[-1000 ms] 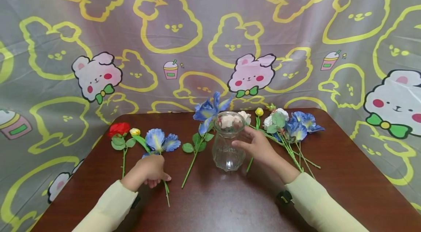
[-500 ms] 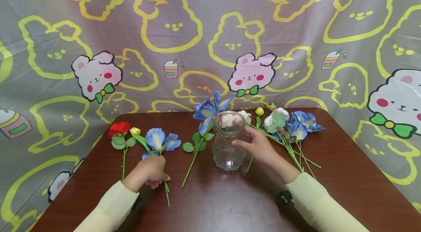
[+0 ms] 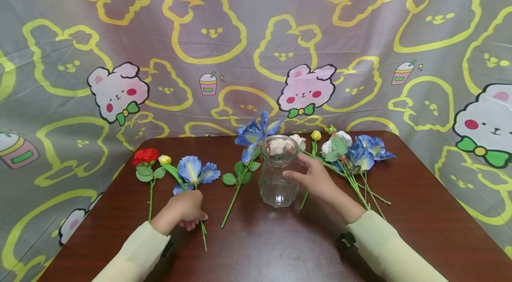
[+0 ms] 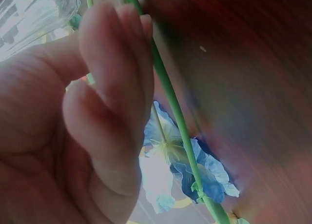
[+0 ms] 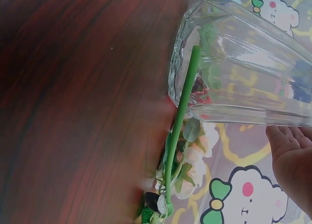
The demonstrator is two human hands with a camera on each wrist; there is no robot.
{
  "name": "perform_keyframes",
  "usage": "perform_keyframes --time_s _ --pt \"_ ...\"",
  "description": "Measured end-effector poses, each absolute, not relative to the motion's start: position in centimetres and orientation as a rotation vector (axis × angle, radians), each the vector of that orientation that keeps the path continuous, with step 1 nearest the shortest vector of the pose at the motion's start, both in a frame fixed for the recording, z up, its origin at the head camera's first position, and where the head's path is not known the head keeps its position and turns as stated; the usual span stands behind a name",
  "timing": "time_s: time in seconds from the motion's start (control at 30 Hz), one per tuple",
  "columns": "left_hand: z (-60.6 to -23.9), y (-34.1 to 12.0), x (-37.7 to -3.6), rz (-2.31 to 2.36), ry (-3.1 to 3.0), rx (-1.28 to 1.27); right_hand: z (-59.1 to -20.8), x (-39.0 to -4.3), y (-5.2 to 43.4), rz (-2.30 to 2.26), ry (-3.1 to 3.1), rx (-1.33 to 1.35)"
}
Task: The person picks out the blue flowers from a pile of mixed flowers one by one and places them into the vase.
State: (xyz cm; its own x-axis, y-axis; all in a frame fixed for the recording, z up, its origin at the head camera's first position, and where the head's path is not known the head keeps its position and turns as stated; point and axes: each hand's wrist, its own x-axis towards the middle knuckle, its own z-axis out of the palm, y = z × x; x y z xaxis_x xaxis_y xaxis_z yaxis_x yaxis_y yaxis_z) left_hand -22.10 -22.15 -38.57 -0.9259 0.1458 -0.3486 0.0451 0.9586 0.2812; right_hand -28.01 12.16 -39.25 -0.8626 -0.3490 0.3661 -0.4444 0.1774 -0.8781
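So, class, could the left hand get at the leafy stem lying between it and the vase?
Probably yes: the leafy stem's lower part lies uncovered near the left hand, and nothing upright stands between them.

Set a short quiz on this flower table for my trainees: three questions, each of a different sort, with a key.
1. True or false: the glass vase stands upright.
2. In the head view, which bloom is farthest left: A yellow, B red, C white?
3. Fill in: the ____ hand is at the vase.

Key: 1 true; 2 B, the red flower; 3 right, the right hand.
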Motion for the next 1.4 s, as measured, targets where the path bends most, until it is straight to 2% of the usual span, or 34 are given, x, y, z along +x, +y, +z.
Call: perform_keyframes --time_s 1.4 --pt "-37.3 -23.0 -21.9 0.735 2.779 -0.044 -39.3 -27.7 12.2 1.766 -2.380 0.764"
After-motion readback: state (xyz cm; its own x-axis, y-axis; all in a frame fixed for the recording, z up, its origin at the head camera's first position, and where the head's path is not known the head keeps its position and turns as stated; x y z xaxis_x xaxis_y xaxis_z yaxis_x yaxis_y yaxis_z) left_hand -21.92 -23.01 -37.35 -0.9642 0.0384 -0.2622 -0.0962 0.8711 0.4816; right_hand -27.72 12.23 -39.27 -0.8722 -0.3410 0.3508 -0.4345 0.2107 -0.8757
